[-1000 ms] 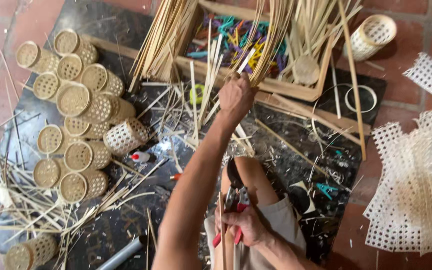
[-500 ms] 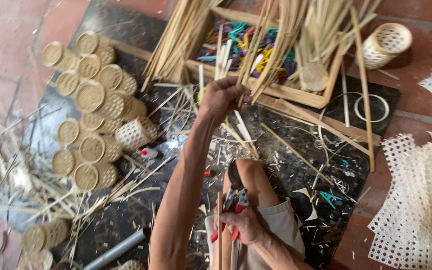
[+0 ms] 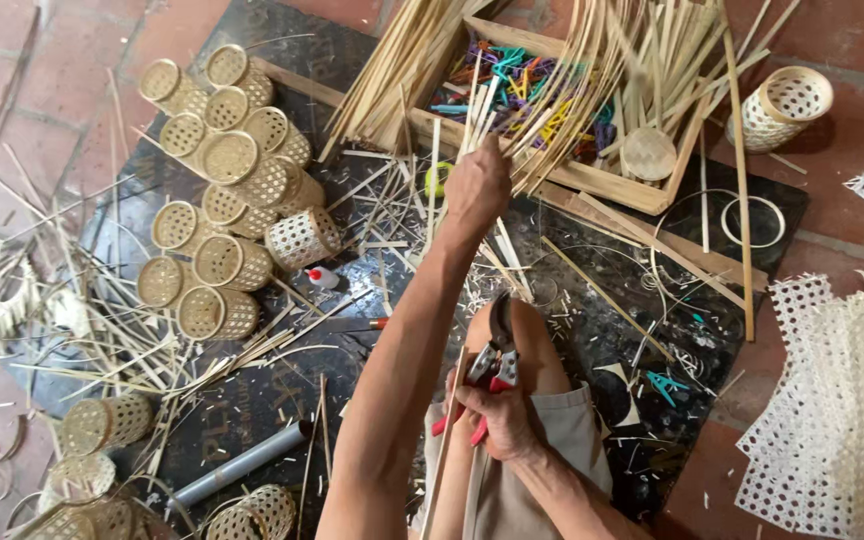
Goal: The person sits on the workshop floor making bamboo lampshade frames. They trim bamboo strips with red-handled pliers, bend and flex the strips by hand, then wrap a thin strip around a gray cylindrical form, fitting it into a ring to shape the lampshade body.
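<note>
Overhead, the left hand (image 3: 477, 190) stretches forward and closes around a bundle of bamboo strips (image 3: 592, 80) leaning out of a wooden tray (image 3: 592, 180), while the right hand (image 3: 500, 420) grips red-handled shears (image 3: 492, 365) above the knee. Small woven baskets (image 3: 222, 200) cluster on the dark mat (image 3: 252, 420) at left.

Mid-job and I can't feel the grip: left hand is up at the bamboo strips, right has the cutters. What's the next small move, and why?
Probably draw one strip back toward the lap. The left hand is closed on the bamboo strips leaning from the wooden tray, while the right hand holds the red-handled cutters over the knee, apart from any strip.
</note>
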